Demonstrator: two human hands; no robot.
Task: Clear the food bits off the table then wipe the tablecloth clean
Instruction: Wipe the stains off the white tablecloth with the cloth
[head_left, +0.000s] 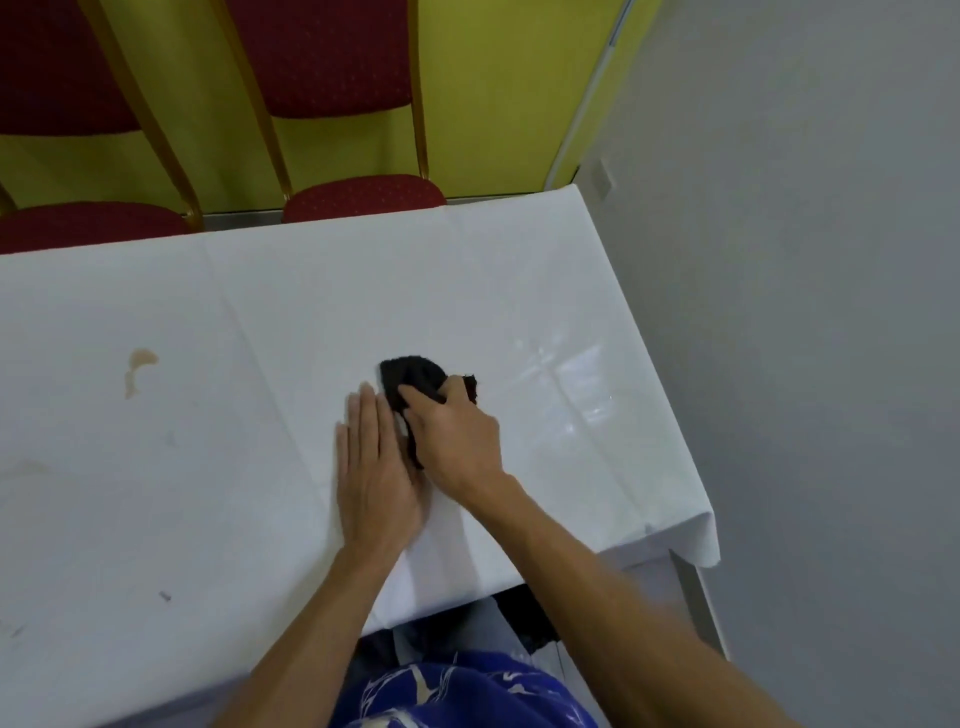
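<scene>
A black cloth (415, 387) is seen at centre frame on the white tablecloth (519, 291), gripped by the curled fingers of the right hand (457, 436); the left hand (374, 467) is laid flat beside it, fingers together. A brown stain (137, 366) is visible at left, red chairs (358, 200) at the top

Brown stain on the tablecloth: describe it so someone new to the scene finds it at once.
Start at the white tablecloth that covers the long table. Go well left of the left hand and the black cloth under the right hand. The brown stain is a tan blotch with a thin tail running down; the other marks nearby are only faint smudges or small dark specks.
</scene>
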